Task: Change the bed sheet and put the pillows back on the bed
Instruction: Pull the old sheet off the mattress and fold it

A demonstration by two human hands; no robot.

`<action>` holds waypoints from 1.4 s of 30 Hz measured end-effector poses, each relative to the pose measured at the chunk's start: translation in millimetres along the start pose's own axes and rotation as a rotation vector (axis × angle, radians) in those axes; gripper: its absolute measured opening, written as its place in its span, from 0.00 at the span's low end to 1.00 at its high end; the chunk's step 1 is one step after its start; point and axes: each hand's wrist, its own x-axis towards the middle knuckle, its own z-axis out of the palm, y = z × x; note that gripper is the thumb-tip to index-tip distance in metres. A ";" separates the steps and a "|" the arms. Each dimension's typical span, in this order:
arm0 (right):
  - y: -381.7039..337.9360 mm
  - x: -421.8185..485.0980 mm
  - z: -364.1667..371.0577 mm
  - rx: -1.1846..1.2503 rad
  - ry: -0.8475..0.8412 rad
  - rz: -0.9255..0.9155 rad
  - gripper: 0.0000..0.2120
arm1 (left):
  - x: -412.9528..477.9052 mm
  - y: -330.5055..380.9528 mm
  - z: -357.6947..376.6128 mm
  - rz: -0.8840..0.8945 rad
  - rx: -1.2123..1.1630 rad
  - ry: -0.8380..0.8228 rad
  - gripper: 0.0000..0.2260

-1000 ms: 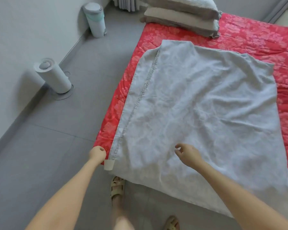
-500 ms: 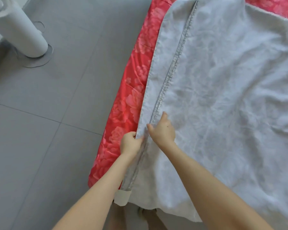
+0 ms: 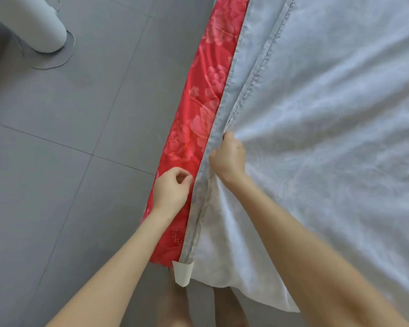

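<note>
Right hand (image 3: 227, 159): clenched on a bunch of grey sheet (image 3: 328, 138), stitched hem (image 3: 260, 74) just to its left.
Left hand (image 3: 171, 190): curled over red floral mattress cover (image 3: 198, 109); hold unclear.

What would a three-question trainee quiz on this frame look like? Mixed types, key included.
1. True or false: the right hand has its fingers bunched on the grey sheet by its stitched hem.
2. The left hand sits over: A) bare floor tiles, B) the red floral cover, C) a pillow.
3. Fill in: the pale tab hangs at the grey sheet's near ____.

Key: 1 true; 2 B; 3 corner.
</note>
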 end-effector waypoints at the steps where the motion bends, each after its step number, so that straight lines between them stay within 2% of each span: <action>1: 5.0 5.5 7.0 0.004 -0.047 0.010 0.09 | 0.0 2.6 -1.6 0.026 0.049 0.011 0.04; 5: 12.6 18.2 7.2 0.028 -0.127 0.044 0.15 | -16.0 14.6 11.4 0.100 0.158 -0.122 0.08; 7: 10.0 17.9 4.2 0.015 -0.125 0.036 0.16 | -27.2 17.6 19.5 0.132 0.149 -0.116 0.08; 11: 6.3 12.6 3.4 0.081 -0.071 0.054 0.16 | -45.7 18.1 25.1 0.045 0.067 -0.132 0.21; 14: 6.2 9.1 4.7 0.139 -0.039 0.077 0.14 | -52.3 11.8 24.3 0.050 0.102 -0.174 0.17; 18: 5.0 6.6 -1.3 0.257 -0.007 0.119 0.15 | -52.2 1.2 23.3 0.032 0.191 -0.080 0.21; 21: 3.5 4.1 -7.8 0.310 0.007 0.104 0.16 | -53.3 6.8 25.8 0.048 0.189 -0.098 0.10; 22: 4.3 4.4 -8.9 0.335 0.018 0.099 0.15 | -53.4 8.9 26.5 0.040 0.162 -0.119 0.10; 24: 4.1 4.6 -12.9 0.357 0.038 0.102 0.14 | -53.4 9.8 29.5 0.025 0.082 -0.177 0.19; 25: 3.7 4.0 -15.6 0.356 0.042 0.102 0.13 | -55.5 10.1 28.8 0.016 0.026 -0.189 0.19; 28: 1.4 1.6 -22.6 0.342 0.063 0.092 0.12 | -72.4 3.8 17.8 -0.009 -0.133 -0.192 0.16; 31: -7.4 -1.4 -15.8 0.282 0.117 0.049 0.13 | -80.7 -8.5 -0.8 0.045 -0.153 -0.144 0.14; 33: -8.3 3.3 1.1 0.176 0.156 0.027 0.11 | -65.8 -18.2 -7.0 0.023 -0.079 -0.128 0.13; 37: 3.7 13.3 29.0 0.044 0.000 0.067 0.04 | -37.3 -29.7 -2.8 -0.046 0.213 -0.258 0.13; 40: 6.3 5.3 23.9 0.060 -0.004 0.047 0.06 | -38.9 -24.6 -1.3 -0.010 0.361 -0.303 0.12; 42: 12.0 -7.8 12.4 0.133 0.021 0.042 0.13 | -41.0 -14.0 -4.6 0.051 0.474 -0.244 0.07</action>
